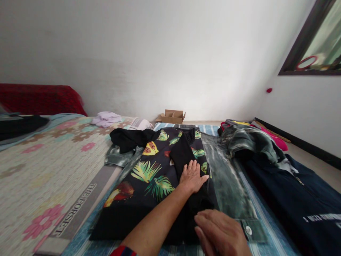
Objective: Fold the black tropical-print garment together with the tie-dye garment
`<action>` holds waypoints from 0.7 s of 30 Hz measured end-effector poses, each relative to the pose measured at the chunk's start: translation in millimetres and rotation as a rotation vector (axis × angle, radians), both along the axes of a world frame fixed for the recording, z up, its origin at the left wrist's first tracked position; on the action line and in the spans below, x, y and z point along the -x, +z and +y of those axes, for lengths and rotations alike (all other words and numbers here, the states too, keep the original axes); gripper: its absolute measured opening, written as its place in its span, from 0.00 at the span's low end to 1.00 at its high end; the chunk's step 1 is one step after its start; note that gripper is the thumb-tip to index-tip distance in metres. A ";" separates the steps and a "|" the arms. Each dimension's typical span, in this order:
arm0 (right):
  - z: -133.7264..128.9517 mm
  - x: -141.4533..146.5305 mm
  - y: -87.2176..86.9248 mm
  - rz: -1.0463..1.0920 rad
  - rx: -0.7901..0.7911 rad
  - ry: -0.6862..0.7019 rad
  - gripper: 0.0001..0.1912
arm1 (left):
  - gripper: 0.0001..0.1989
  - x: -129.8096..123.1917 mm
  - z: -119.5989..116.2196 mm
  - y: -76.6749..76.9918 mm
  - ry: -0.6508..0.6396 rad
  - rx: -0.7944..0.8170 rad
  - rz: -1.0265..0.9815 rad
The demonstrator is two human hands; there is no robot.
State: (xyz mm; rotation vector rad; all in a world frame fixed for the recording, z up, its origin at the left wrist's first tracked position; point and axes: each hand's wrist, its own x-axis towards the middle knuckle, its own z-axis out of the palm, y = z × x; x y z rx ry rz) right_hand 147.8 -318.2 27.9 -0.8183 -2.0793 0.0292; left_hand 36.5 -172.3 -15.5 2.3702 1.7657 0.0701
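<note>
A black long-sleeved shirt [160, 167] with a leaf and fruit print lies spread out, its plain black sleeve [181, 153] folded lengthwise across the front. Flat on that sleeve rests my left hand [193, 176], fingers stretched and thumb out to the right. My right hand [223, 233] is just beside the sleeve's near end, its fingers bent and pressed together; whether cloth is between them is hidden. The shirt's other black sleeve [130, 138] is bunched out to the left. Under the shirt lies a grey washed denim garment [231, 181], with a buttoned cuff [252, 229] at the lower right.
A navy garment [290, 192] and a heap of clothes [247, 138] lie on the right. On the left is a flowered bed cover [53, 170] with a lilac cloth [106, 119]. An open cardboard box [173, 116] stands by the wall. Blue striped cloth [80, 234] is underneath.
</note>
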 end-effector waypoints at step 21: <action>55.5 15.5 4.0 0.143 0.386 -0.026 0.12 | 0.37 4.5 -0.5 -13.1 -0.005 -0.031 -0.014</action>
